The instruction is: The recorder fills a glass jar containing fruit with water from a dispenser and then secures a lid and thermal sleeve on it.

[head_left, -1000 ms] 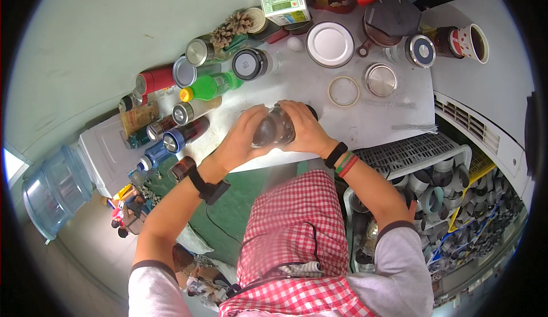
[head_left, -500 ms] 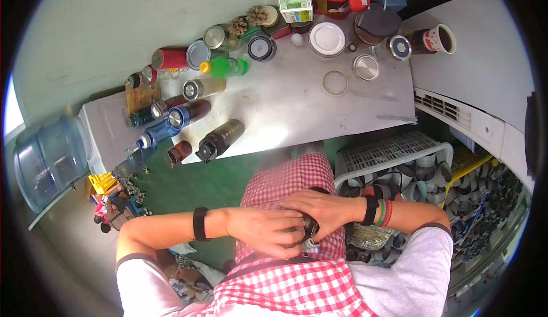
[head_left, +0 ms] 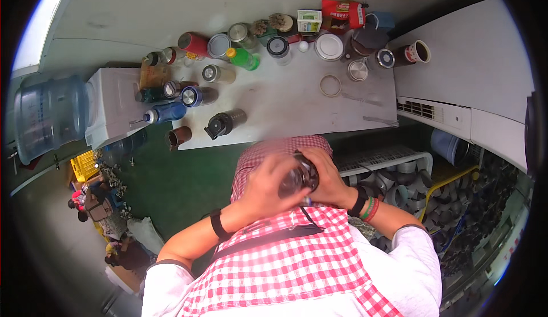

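Held in front of the red checked apron is a dark, glossy round container. Its exact kind is hard to make out. My right hand wraps round its right side. On its other side my left hand, a little blurred, curls its fingers against a see-through brownish part. My palms and fingers hide much of the container. A black bottle stands nearest to my hands on the grey table, close to its front edge.
Bottles and jars line the table's left and back, among them a green bottle and a blue bottle. A brown cup is at the front left corner. To the right are a white crate and a white cabinet.
Both hands have risen toward the table with the container, which shows more now. My left hand has shifted from lying across it to its left side. The whole view has also tilted.
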Demonstrator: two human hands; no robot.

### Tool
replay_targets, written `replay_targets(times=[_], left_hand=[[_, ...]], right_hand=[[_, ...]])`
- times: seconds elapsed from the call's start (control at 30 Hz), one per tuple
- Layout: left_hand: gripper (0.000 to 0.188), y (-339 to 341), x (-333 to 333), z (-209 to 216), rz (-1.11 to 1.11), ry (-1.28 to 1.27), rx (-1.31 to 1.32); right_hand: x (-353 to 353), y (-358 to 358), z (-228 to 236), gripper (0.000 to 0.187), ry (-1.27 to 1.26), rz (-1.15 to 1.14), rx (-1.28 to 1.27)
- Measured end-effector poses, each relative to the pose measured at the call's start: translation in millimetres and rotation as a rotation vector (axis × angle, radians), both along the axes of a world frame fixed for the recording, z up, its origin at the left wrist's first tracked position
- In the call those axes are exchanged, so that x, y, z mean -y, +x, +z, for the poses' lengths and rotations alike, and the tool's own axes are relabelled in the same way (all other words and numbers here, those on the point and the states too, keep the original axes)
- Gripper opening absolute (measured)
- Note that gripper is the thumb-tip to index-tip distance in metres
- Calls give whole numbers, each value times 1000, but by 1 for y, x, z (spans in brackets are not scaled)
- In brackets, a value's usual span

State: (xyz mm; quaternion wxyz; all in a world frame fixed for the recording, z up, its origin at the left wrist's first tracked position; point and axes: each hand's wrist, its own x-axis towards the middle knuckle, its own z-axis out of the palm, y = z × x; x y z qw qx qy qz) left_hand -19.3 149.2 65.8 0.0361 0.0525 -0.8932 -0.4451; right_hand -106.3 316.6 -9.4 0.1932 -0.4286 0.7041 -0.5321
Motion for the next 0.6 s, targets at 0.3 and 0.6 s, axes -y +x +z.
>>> replay_targets(times=[0.3,0.6], left_hand=[[71,-32,55,0,-736,-527,-107],[58,-28,67,-61,528,928,680]], right_hand=[[12,-27,-28,93,40,44,-35],[9,-47,-78,94,-11,-160,-144]])
